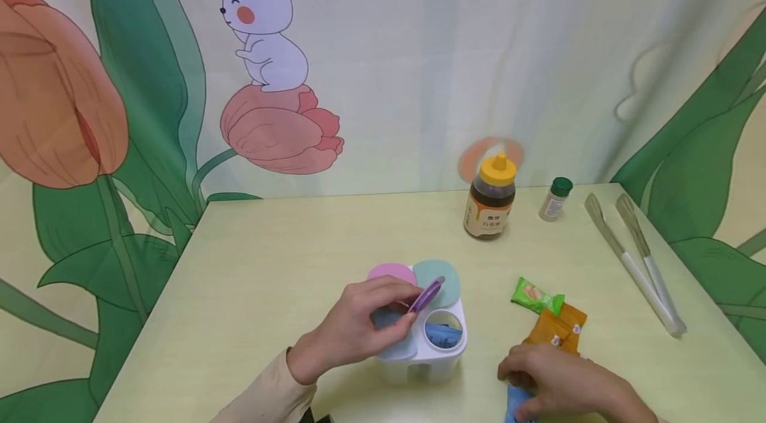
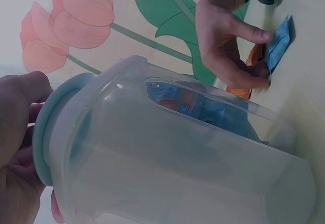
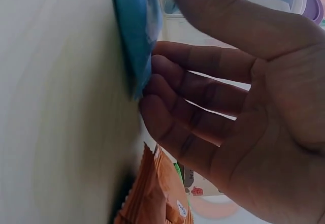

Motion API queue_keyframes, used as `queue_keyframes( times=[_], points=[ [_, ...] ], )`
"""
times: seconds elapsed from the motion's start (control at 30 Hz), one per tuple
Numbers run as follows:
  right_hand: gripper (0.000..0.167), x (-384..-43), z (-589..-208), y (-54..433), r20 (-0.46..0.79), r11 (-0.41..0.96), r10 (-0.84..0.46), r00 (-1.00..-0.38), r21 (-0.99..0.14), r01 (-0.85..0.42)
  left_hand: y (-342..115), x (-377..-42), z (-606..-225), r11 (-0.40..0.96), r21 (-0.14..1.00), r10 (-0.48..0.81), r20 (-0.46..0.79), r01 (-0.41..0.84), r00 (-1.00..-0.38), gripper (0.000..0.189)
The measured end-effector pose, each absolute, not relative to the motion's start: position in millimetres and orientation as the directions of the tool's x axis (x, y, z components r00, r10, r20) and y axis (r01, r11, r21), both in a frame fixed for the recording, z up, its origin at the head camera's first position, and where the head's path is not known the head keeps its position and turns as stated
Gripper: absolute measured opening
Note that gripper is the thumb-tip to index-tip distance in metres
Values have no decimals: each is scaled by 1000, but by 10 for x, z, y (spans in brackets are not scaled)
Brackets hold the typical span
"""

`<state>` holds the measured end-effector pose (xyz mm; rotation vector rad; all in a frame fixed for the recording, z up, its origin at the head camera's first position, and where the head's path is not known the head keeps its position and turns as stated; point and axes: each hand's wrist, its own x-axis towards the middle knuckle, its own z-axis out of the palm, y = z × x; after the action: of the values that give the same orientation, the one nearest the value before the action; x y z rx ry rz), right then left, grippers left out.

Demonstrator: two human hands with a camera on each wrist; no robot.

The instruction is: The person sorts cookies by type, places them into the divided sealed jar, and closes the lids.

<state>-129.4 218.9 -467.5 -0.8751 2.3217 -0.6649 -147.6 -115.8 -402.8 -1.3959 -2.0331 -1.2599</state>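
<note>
Over a white box with round-lidded compartments [image 1: 421, 364], my left hand [image 1: 365, 316] pinches a purple round lid [image 1: 427, 294], tilted up on edge. The front right compartment is uncovered, and blue packets [image 1: 443, 335] lie inside; the left wrist view shows several of these blue packets [image 2: 203, 109] through the box's side opening. To the right of the box, my right hand [image 1: 559, 376] has its thumb and fingertips at opposite ends of a blue packet [image 1: 516, 402] on the table. In the right wrist view, the fingertips touch this blue packet [image 3: 137, 31].
Beyond my right hand lie orange packets [image 1: 550, 330] and a green packet [image 1: 536, 296]. A honey bottle with a yellow cap [image 1: 491, 200] and a small green-capped jar [image 1: 555, 200] stand at the back. Long tongs [image 1: 640, 270] lie at the right edge.
</note>
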Motion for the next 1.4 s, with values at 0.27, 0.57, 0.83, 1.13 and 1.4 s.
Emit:
queue_keyframes(
  times=[0.27, 0.57, 0.83, 1.13, 1.4],
  points=[
    [27, -1262, -4665, 2163, -411, 716, -666, -623, -585, -380, -1152, -1468, -4034, 125, 473, 553, 697, 872, -457, 27],
    [20, -1229, -4685, 2124, -391, 709, -684, -616, -556, -434, -1149, -1473, -4034, 125, 471, 554, 697, 873, -455, 25],
    [25, -1201, -4668, 2074, -396, 714, -680, -617, -551, -432, -1149, -1469, -4034, 121, 488, 557, 688, 865, -466, 26],
    [39, -1231, -4648, 2053, -377, 700, -697, -609, -540, -467, -1151, -1469, -4030, 114, 485, 556, 692, 867, -460, 26],
    [46, -1266, -4645, 2047, -392, 717, -669, -632, -563, -410, -1152, -1459, -4030, 126, 487, 557, 686, 864, -468, 26]
  ],
)
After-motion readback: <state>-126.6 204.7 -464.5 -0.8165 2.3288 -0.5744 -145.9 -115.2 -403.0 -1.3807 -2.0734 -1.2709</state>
